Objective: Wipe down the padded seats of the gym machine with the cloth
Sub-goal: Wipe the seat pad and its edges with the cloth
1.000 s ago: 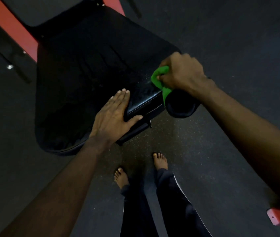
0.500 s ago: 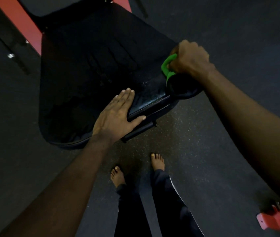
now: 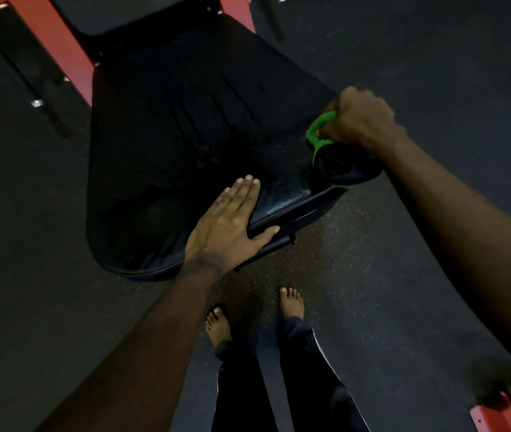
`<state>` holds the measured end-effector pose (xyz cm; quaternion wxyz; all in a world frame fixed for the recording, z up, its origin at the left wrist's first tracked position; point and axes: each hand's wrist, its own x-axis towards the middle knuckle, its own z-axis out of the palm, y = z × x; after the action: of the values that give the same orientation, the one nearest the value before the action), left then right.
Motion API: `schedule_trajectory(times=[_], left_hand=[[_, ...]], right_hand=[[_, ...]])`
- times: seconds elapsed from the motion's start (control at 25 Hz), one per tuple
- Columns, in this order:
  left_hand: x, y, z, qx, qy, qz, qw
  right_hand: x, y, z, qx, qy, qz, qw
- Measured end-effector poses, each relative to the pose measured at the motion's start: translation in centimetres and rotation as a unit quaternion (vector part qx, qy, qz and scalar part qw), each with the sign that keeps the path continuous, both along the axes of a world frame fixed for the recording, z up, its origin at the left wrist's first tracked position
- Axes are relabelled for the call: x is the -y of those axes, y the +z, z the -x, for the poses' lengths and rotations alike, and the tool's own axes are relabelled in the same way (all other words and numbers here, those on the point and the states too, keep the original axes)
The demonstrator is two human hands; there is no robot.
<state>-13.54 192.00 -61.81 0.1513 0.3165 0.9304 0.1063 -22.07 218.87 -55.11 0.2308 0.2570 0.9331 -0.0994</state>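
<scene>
A black padded seat (image 3: 185, 145) of the gym machine fills the upper middle of the head view, mounted on a red frame (image 3: 60, 51). My left hand (image 3: 229, 226) lies flat on the seat's near edge, fingers straight, thumb over the rim. At the seat's right corner my right hand (image 3: 363, 120) grips a cloth (image 3: 318, 132) that is green on one side and black where it hangs (image 3: 344, 169) over the corner. Most of the cloth is bunched under that fist.
Dark speckled rubber floor (image 3: 372, 291) surrounds the seat. My bare feet (image 3: 291, 302) stand just in front of it. A red metal part (image 3: 506, 413) lies on the floor at the lower right. A black bar with bolts (image 3: 37, 102) runs along the left.
My right hand has slid the cloth along the seat's right edge, away from me toward the far corner. My left hand stays flat in the same place on the seat.
</scene>
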Motion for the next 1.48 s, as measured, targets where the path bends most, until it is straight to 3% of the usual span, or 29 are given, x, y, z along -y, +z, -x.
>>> schedule_trajectory(times=[0.08, 0.32, 0.56, 0.84, 1.12, 1.24, 1.36, 1.48], left_hand=[[0.0, -0.2, 0.0, 0.000, -0.001, 0.003, 1.000], [0.0, -0.4, 0.0, 0.001, 0.000, -0.015, 1.000], [0.0, -0.6, -0.2, 0.012, 0.001, -0.009, 1.000], [-0.1, 0.3, 0.4, 0.065, -0.003, -0.002, 0.998], [2.1, 0.7, 1.6, 0.070, 0.005, 0.024, 0.997], [2.2, 0.2, 1.8, 0.083, 0.006, 0.003, 0.997], [2.3, -0.2, 1.7, 0.090, 0.013, -0.011, 0.996], [2.3, -0.1, 1.7, 0.085, 0.015, -0.004, 0.996]], right_hand=[[0.7, -0.2, 0.2, -0.006, -0.008, 0.000, 1.000], [8.0, -0.8, -0.8, 0.008, 0.161, 0.071, 0.984], [0.0, 0.2, 0.4, 0.003, -0.004, 0.009, 1.000], [6.9, 0.2, -3.5, -0.009, 0.140, 0.072, 0.987], [-0.5, 2.1, -3.9, -0.028, -0.024, 0.021, 0.999], [4.1, 1.6, -5.3, -0.036, 0.006, 0.058, 0.998], [7.9, 1.5, -7.2, -0.040, 0.111, 0.099, 0.988], [5.4, 2.0, -7.1, -0.030, 0.097, 0.075, 0.992]])
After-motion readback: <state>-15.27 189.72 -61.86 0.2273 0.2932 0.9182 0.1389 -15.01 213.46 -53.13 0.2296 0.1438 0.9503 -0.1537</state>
